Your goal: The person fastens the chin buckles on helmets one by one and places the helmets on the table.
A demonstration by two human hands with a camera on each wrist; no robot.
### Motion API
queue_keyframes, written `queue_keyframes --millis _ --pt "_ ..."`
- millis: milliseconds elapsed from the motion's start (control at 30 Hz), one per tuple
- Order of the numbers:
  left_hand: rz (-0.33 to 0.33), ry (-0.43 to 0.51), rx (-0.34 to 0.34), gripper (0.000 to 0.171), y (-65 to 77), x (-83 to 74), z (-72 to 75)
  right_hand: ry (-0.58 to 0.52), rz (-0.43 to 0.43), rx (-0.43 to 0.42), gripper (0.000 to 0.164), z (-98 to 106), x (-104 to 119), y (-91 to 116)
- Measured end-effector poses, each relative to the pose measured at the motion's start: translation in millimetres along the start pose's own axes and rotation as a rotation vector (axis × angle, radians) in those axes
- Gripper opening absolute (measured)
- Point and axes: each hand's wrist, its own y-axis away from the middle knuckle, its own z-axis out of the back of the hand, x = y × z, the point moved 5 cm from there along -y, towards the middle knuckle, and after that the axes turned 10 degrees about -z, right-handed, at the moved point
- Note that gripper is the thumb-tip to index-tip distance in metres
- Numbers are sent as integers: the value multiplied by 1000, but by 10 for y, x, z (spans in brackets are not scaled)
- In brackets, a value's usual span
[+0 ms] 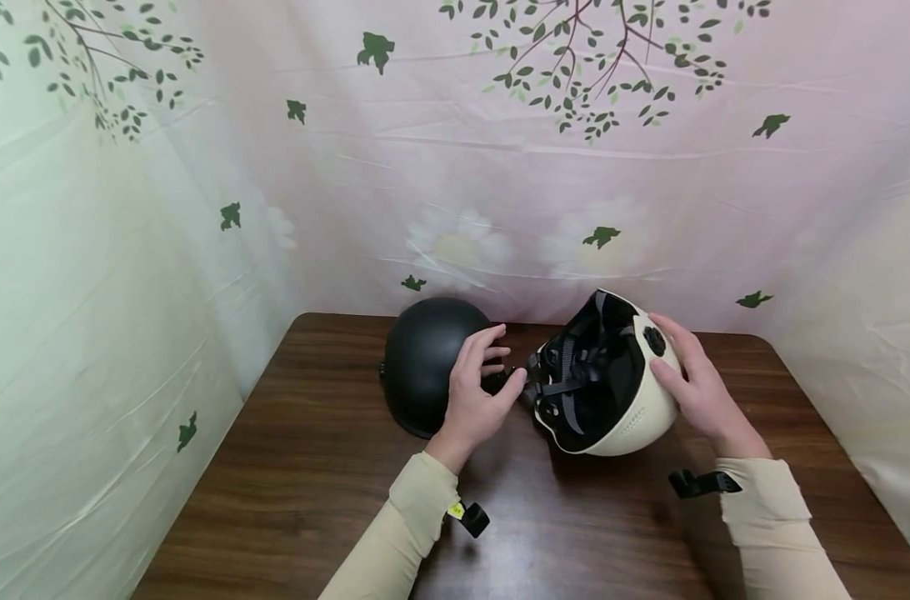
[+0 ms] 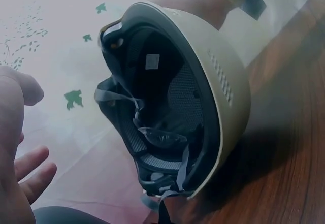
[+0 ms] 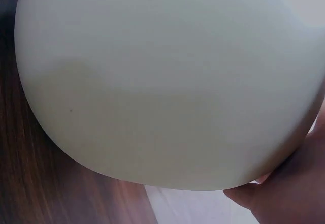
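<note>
A cream helmet point(image 1: 635, 429) is tilted on its side, its padded black inside and grey straps point(image 1: 569, 408) facing left. My right hand point(image 1: 706, 396) grips its shell from the right, thumb and fingers spread beside a round black knob point(image 1: 654, 340). In the right wrist view the smooth shell point(image 3: 167, 82) fills most of the picture. Left of it a black helmet point(image 1: 425, 358) rests dome up on the table. My left hand point(image 1: 479, 396) hovers over its right side with fingers loosely bent, apart from the cream helmet. The left wrist view shows those fingers point(image 2: 38, 176) spread, holding nothing.
Both helmets are at the far side of a dark brown wooden table point(image 1: 290, 467). Close behind the table's back edge hangs a pale curtain point(image 1: 335, 225) printed with leaves and flowers, and more curtain flanks both sides.
</note>
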Motion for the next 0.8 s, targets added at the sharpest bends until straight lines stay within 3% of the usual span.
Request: queue_keyframes --millis 167,300,400,533,800 --pt "11 -20 -3 59 24 33 29 -173 12 27 56 19 -106 4" --pt "30 -16 -6 57 41 53 43 -374 -7 74 53 17 -206 16" --pt "31 -17 -11 57 49 63 49 -443 -25 86 52 15 -283 50" --pt "31 -26 -17 56 55 76 62 -382 -61 60 51 24 -402 100" --pt "38 -33 -24 53 80 96 99 -62 -196 -24 52 -10 -618 119"
